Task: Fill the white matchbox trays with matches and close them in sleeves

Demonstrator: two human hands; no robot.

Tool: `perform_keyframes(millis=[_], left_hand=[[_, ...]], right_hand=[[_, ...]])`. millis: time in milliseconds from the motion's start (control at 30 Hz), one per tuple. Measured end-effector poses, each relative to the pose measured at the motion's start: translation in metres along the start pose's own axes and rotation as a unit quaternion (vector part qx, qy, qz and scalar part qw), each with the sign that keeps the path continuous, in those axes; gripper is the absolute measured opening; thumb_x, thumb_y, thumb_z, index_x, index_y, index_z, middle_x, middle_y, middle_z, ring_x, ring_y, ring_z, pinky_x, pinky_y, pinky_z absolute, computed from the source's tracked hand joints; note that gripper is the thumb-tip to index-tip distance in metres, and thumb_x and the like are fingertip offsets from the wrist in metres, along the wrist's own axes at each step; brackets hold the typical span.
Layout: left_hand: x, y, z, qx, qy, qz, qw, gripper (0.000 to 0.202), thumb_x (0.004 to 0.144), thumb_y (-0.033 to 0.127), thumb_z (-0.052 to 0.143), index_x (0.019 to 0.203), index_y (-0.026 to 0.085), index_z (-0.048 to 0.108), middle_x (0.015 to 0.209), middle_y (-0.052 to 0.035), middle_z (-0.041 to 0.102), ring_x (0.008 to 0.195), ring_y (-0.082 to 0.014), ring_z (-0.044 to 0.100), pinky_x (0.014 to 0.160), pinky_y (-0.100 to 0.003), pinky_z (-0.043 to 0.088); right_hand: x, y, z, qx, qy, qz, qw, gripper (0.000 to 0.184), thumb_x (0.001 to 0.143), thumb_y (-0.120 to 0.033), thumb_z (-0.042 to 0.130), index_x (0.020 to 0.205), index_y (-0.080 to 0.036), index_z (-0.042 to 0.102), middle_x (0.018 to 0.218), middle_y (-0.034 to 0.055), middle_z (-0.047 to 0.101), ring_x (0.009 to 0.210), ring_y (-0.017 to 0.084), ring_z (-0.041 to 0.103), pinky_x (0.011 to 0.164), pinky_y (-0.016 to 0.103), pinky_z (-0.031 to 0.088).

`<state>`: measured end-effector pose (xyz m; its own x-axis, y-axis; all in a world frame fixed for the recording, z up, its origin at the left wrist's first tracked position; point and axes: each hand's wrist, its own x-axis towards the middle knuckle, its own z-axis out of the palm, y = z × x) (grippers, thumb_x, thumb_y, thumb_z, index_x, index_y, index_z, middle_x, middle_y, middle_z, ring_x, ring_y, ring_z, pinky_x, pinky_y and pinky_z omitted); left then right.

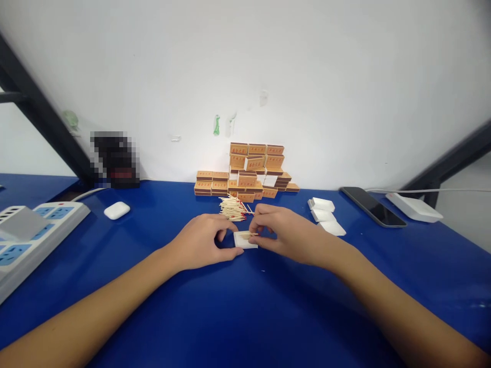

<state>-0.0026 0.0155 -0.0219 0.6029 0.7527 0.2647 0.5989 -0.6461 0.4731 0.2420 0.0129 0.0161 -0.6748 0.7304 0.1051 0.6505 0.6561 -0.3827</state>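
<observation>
A small white matchbox tray (241, 243) lies on the blue table between my hands. My left hand (207, 240) grips its left end, thumb at the near side and fingers at the far side. Above the tray's right part, my right hand (282, 230) pinches some matchsticks (251, 234) between thumb and fingertips; how many is too small to tell. Pale sticks seem to lie inside the tray too. Just beyond is a loose heap of matches (232, 208), with red heads towards the right.
Stacked matchboxes (247, 179) stand against the wall behind the heap. To the right are white trays (322, 209), a phone (372, 206) and a white box-like device (414, 207). A white earbud case (117, 210) and a power strip (38, 230) lie left on the table (245, 317).
</observation>
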Motion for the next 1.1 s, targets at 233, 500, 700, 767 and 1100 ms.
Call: perform_keyframes(millis=[233, 500, 700, 767, 1100], left_hand=[[0.000, 0.000, 0.002, -0.002, 0.017, 0.019, 1.000, 0.022, 0.084, 0.042, 0.077, 0.096, 0.023, 0.077, 0.068, 0.0045, 0.054, 0.060, -0.0111, 0.048, 0.055, -0.027, 0.034], [-0.001, 0.001, 0.003, -0.005, 0.017, 0.012, 1.000, 0.027, 0.082, 0.047, 0.078, 0.097, 0.023, 0.077, 0.067, 0.0040, 0.055, 0.060, -0.0118, 0.048, 0.054, -0.027, 0.034], [-0.001, 0.002, 0.001, 0.003, 0.008, 0.015, 1.000, 0.024, 0.083, 0.043, 0.078, 0.095, 0.023, 0.076, 0.067, 0.0041, 0.053, 0.062, -0.0120, 0.049, 0.055, -0.027, 0.034], [-0.001, 0.003, 0.000, 0.001, 0.009, 0.019, 1.000, 0.023, 0.083, 0.042, 0.079, 0.095, 0.023, 0.076, 0.068, 0.0042, 0.052, 0.062, -0.0121, 0.050, 0.056, -0.027, 0.034], [-0.002, 0.003, 0.003, 0.007, 0.022, 0.040, 0.999, 0.025, 0.085, 0.042, 0.078, 0.097, 0.021, 0.074, 0.069, 0.0039, 0.053, 0.062, -0.0119, 0.050, 0.056, -0.027, 0.035]], right_hand=[[0.002, -0.006, 0.010, 0.011, 0.008, -0.003, 1.000, 0.004, 0.096, -0.021, 0.069, 0.093, -0.020, 0.070, 0.100, 0.0052, 0.066, 0.083, 0.017, 0.061, 0.070, 0.030, 0.045], [-0.002, 0.001, 0.011, 0.050, 0.016, 0.014, 0.999, 0.008, 0.094, -0.030, 0.073, 0.098, -0.023, 0.072, 0.100, 0.0039, 0.065, 0.084, 0.018, 0.062, 0.072, 0.030, 0.046], [-0.008, 0.006, 0.004, 0.034, -0.004, 0.019, 0.999, 0.004, 0.093, -0.025, 0.070, 0.096, -0.024, 0.073, 0.094, 0.0023, 0.063, 0.078, 0.016, 0.059, 0.068, 0.030, 0.045], [-0.010, 0.006, 0.002, 0.036, -0.014, 0.019, 0.999, 0.005, 0.092, -0.024, 0.070, 0.095, -0.025, 0.073, 0.094, 0.0022, 0.063, 0.078, 0.016, 0.059, 0.068, 0.031, 0.046], [-0.007, 0.003, 0.007, 0.058, -0.028, 0.016, 0.998, 0.013, 0.100, -0.023, 0.061, 0.088, -0.021, 0.066, 0.092, 0.0016, 0.063, 0.077, 0.015, 0.056, 0.068, 0.029, 0.043]])
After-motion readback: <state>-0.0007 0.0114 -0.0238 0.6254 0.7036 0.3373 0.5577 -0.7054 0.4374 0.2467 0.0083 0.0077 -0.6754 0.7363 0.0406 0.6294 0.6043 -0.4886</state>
